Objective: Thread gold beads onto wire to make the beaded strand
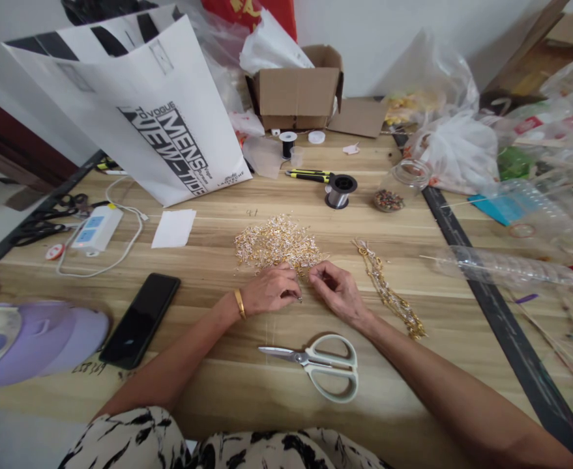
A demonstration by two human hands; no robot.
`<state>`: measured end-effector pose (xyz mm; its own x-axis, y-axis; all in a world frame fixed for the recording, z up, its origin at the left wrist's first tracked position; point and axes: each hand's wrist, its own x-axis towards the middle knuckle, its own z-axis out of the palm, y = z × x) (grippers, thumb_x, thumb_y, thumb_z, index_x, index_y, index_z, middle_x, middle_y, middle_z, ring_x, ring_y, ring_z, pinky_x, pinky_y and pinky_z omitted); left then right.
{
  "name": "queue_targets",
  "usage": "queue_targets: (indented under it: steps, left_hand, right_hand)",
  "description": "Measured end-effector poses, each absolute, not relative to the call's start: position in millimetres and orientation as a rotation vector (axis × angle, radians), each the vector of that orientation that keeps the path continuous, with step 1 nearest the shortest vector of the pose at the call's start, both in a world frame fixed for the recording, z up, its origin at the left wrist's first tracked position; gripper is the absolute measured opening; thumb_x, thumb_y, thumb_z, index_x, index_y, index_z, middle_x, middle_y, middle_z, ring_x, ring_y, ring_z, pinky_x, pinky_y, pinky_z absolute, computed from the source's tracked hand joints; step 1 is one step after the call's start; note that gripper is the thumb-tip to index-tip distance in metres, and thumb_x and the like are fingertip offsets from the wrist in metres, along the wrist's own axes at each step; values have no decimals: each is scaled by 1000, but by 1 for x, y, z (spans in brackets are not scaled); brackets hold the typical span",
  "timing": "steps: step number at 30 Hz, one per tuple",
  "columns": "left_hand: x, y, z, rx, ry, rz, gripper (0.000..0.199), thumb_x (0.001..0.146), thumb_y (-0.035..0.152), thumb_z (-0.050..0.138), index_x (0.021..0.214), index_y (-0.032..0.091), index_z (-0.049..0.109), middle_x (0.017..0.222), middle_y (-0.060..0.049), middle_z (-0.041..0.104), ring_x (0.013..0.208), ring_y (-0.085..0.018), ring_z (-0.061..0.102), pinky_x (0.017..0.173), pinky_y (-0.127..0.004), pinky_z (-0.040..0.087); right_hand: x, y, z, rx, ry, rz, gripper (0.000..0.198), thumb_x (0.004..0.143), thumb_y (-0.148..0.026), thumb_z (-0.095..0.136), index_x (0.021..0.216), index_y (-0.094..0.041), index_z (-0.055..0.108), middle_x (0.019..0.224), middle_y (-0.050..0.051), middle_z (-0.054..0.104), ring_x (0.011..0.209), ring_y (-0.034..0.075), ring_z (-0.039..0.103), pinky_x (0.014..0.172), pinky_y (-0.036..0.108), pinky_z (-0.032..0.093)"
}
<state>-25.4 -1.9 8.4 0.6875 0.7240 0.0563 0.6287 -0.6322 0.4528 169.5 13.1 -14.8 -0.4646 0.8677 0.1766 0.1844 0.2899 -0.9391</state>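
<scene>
A loose pile of small gold and clear beads (279,241) lies on the wooden table just beyond my hands. At the near edge of the pile, my left hand (272,290) is closed in a pinch, with a tiny dark, shiny bit at its fingertips that is too small to name. My right hand (339,293) is also pinched, close by on the right; whatever it holds is too small to make out. Gold beaded strands (388,296) lie to the right of that hand. White-handled scissors (310,359) rest nearer to me, their blades pointing left.
A black phone (140,320), a lilac container (66,339) and a white power strip (98,229) are on the left. Behind the beads are a wire spool (339,191), a yellow-black cutter (308,175) and a jar of beads (388,198). A large paper bag (169,117) stands back left.
</scene>
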Motion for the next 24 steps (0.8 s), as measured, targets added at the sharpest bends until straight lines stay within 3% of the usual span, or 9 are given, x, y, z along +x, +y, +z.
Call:
queue_targets:
  steps: [14,24]
  left_hand:
    - [-28,-2,18,2497,1151,120,11,75,25,67,71,15,67,72,-3,61,82,-18,52,73,-27,38]
    - [-30,-3,24,2497,1085,-8,11,75,14,61,66,16,66,69,-3,62,77,-17,50,71,-27,35]
  right_hand:
    - [170,14,-14,-940,-1862,1187,13,86,-27,51,79,-16,55,65,-1,51,57,11,45,52,23,36]
    - [170,14,-18,-958,-1864,1166,13,85,-28,52,78,-17,56,65,0,52,57,11,45,51,23,36]
